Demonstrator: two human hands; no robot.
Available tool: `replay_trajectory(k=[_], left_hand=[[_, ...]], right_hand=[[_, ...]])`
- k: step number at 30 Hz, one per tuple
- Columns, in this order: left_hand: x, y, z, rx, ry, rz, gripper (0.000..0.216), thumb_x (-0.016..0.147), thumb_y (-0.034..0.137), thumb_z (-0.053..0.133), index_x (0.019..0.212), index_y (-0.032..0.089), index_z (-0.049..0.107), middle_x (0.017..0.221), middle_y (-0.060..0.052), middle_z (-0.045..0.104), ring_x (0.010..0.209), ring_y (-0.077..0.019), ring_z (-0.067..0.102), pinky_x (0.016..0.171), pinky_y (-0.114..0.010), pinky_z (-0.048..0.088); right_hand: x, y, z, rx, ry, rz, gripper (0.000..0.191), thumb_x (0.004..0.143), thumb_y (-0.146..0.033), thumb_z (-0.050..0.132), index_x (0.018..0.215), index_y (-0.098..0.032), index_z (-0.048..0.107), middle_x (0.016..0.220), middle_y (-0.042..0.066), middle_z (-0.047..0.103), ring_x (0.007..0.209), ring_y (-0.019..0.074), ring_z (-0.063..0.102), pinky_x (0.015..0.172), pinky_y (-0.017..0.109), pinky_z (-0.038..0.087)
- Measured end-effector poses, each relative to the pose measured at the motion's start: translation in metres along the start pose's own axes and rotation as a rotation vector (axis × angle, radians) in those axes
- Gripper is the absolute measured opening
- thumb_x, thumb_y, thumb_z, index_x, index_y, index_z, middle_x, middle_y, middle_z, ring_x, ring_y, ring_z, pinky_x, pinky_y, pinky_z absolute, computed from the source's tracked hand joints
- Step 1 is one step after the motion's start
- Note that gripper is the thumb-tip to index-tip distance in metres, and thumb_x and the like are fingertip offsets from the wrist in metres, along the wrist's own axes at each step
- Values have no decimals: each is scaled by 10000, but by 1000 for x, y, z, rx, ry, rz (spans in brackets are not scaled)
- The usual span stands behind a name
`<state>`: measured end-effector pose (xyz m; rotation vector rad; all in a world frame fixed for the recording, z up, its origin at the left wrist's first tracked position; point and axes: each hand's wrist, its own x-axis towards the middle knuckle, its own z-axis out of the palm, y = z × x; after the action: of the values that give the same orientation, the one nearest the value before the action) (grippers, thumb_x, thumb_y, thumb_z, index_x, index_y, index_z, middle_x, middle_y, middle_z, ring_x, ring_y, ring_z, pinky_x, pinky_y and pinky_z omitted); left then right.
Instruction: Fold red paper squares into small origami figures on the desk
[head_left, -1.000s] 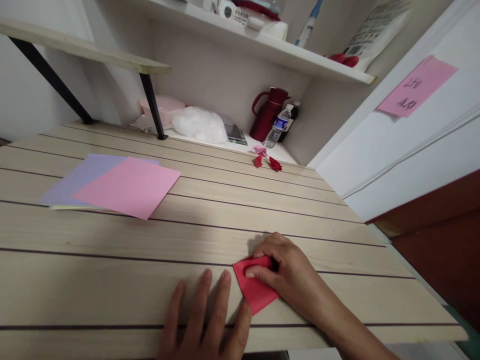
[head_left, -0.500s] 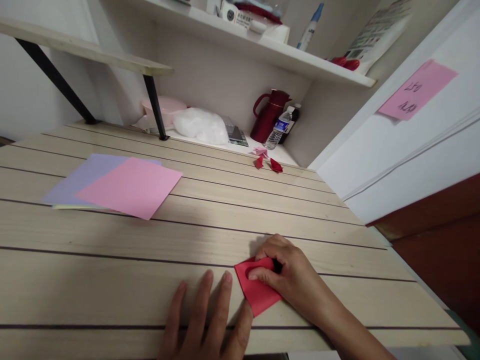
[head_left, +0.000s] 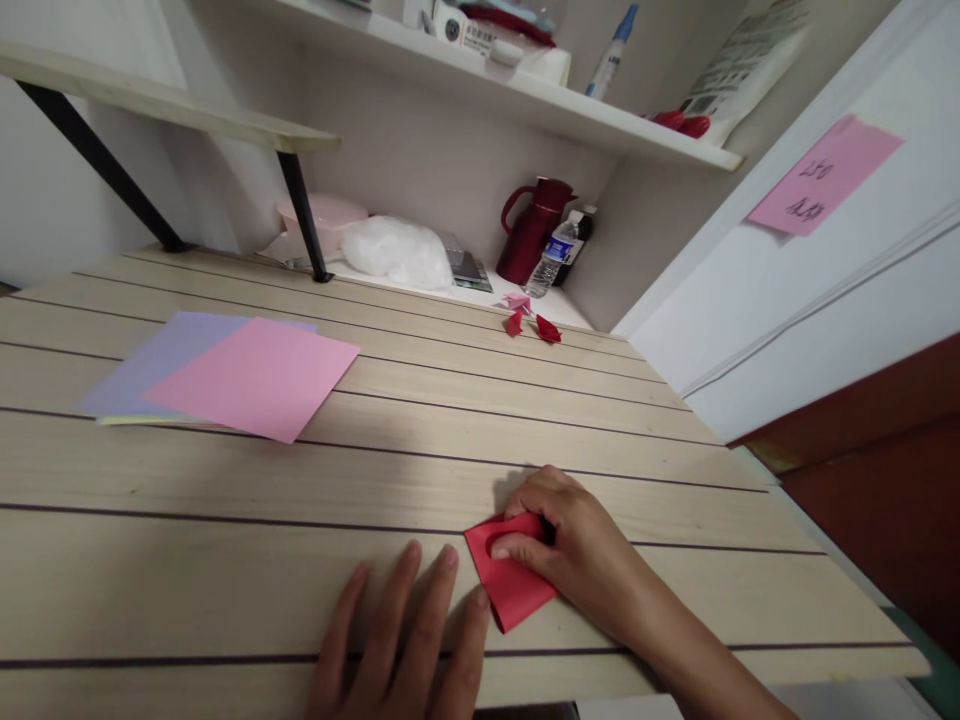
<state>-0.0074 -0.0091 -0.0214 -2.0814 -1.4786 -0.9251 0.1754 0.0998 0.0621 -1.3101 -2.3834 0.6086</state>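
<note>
A folded piece of red paper (head_left: 514,590) lies near the front of the slatted wooden table. My right hand (head_left: 577,545) grips its upper right side, thumb on top and the other fingers curled behind it. Flat on the table to the left rests my left hand (head_left: 405,640), fingers spread, with the index fingertip at the paper's lower left edge. What the right fingertips do under the paper is hidden.
Pink paper sheets (head_left: 262,375) lie over purple sheets (head_left: 150,370) at left. Small red folded shapes (head_left: 548,328) sit toward the back. Behind stand a dark red jug (head_left: 534,235) and a water bottle (head_left: 553,255). A black-legged raised shelf (head_left: 187,110) is at left.
The left index finger has shifted slightly outward at the paper's lower left edge. The right hand keeps its grip. The whole view has shifted a little.
</note>
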Motion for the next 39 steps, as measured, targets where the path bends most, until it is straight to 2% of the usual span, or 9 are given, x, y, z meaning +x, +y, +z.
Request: replay_trajectory(k=[3,10,16,20,24,27,30,34,39], left_hand=[[6,0,-1,5,5,-17,347,923,271,448,1203,314,650,1331,35,656,1411,-183,384,1223,-446,147],[15,-1,-10,24,-160,55,578,853,158,392,1395,323,504,1482,120,485,1494,-200,186,1230,-507,22],[16,-2,-15,57,-281,79,602,825,126,387,1371,333,534,1474,94,484,1321,-263,498,1203,-609,-21],[21,-2,-19,73,-310,96,604,821,109,390,1358,337,547,1450,67,512,1261,-280,559,1187,-638,-32],[23,-2,-22,85,-326,110,601,823,99,395,1356,331,552,1454,55,506,1263,-291,559,1183,-649,0],[22,-2,-22,62,-341,89,612,826,91,401,1358,356,545,1454,67,503,1278,-280,547,1186,-636,0],[21,-2,-22,28,-372,59,625,820,102,427,1370,382,525,1458,82,495,1309,-276,516,1185,-630,-7],[21,-1,-23,17,-440,16,665,785,106,434,1378,398,509,1461,97,489,1345,-275,472,1178,-631,-9],[21,0,-24,-2,-454,-6,688,754,107,447,1373,398,515,1465,119,479,1367,-262,436,1184,-599,-18]], right_hand=[[0,-1,-1,-3,0,-8,209,783,-211,797,717,-201,599,756,6,648,803,210,567,753,345,415],[1,3,0,-26,43,-78,210,799,-251,790,719,-207,600,739,-4,629,768,187,556,739,322,407],[1,5,3,-27,62,-78,222,789,-306,803,738,-208,610,749,3,638,785,195,552,756,325,403],[0,3,0,-44,51,-71,186,816,-310,779,791,-212,622,786,5,654,808,199,558,790,341,417],[-16,7,-6,-165,157,-36,370,854,-286,730,1196,-241,596,1161,75,656,1070,268,568,928,429,430],[-43,6,-5,-398,362,-33,503,944,-137,530,1427,-245,440,1430,122,518,1360,326,401,1104,565,275],[-71,-1,5,-466,322,-274,502,968,-152,478,1464,-173,397,1483,100,490,1463,294,267,1193,544,155],[-92,-7,25,-585,197,-477,599,963,-460,531,1421,-79,470,1492,95,485,1446,323,306,1153,482,333],[-95,-1,37,-633,219,-449,519,972,-386,528,1404,-100,507,1453,100,530,1378,309,427,1033,469,486]])
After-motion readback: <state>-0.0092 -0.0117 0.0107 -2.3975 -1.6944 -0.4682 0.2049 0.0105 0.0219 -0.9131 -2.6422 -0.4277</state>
